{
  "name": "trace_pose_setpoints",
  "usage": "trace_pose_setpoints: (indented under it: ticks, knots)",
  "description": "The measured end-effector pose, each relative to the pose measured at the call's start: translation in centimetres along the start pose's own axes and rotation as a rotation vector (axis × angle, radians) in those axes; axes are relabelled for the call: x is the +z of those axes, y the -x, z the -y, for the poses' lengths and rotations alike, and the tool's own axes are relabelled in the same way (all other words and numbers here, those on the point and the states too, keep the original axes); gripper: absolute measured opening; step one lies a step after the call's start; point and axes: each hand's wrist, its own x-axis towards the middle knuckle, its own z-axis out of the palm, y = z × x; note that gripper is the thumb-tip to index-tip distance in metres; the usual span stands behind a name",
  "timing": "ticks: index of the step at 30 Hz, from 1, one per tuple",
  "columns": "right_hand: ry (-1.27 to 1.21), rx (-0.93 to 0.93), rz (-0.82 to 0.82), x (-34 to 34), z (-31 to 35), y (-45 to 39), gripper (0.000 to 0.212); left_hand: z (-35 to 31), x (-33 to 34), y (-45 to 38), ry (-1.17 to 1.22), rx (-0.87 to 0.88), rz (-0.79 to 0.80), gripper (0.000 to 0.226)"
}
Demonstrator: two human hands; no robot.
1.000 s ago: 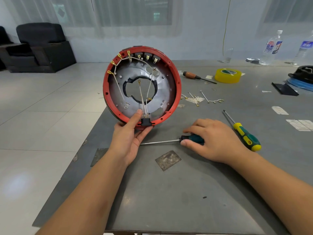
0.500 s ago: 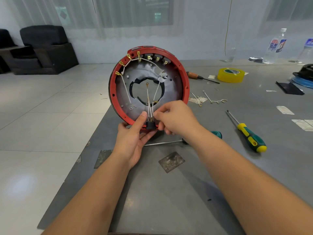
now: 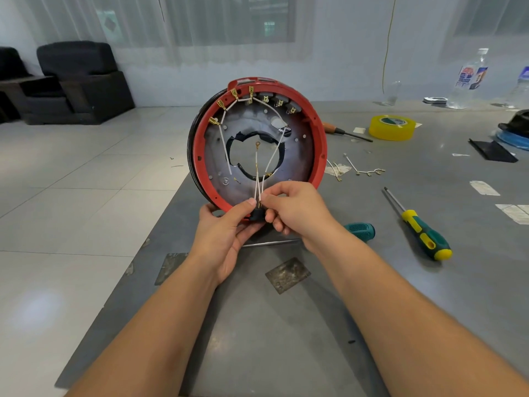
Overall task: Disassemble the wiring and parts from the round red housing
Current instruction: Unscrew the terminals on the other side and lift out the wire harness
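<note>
The round red housing point(image 3: 320, 144) stands on edge at the table's left rim, its open side facing me. White wires point(image 3: 259, 179) with brass terminals run across its grey inner plate down to a small black connector point(image 3: 255, 214) at the bottom rim. My left hand point(image 3: 226, 227) grips the housing's lower edge, thumb beside the connector. The fingertips of my right hand point(image 3: 294, 207) pinch the wires just above the connector.
A teal-handled screwdriver point(image 3: 359, 230) lies on the grey table point(image 3: 286, 325) under my right wrist. A yellow-green screwdriver point(image 3: 423, 232) lies to the right. Loose removed wires point(image 3: 363, 170), an orange-handled screwdriver point(image 3: 332, 128), yellow tape point(image 3: 392, 128) and bottles point(image 3: 469, 78) sit farther back. The table edge runs along the left.
My right hand let go of the teal screwdriver on the table and came up to the wires at the housing's bottom, where it now pinches them. My left hand kept its hold.
</note>
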Motion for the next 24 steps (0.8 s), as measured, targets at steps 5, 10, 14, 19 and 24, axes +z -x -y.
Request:
trace_pose_setpoints:
  ticks: [5,10,14,19,24]
  knots:
    - [-0.017,-0.02,-0.022,0.05,-0.28,0.09,0.012,0.05,0.0,-0.24,-0.036,-0.004,-0.012,0.062]
    - [-0.041,0.035,-0.045,0.39,-0.13,-0.05,0.016,0.1,0.0,-0.28,-0.066,-0.001,-0.026,0.061]
    - [0.018,-0.024,-0.076,0.6,-0.21,0.16,0.016,0.13,0.03,-0.24,-0.099,-0.007,-0.012,0.058]
    - [0.043,-0.033,-0.111,0.78,-0.24,0.07,0.014,0.03,-0.05,-0.25,-0.09,-0.011,-0.01,0.056]
    - [0.087,-0.07,-0.156,0.54,0.09,-0.35,0.018,0.29,0.15,-0.11,-0.11,0.004,-0.03,0.061]
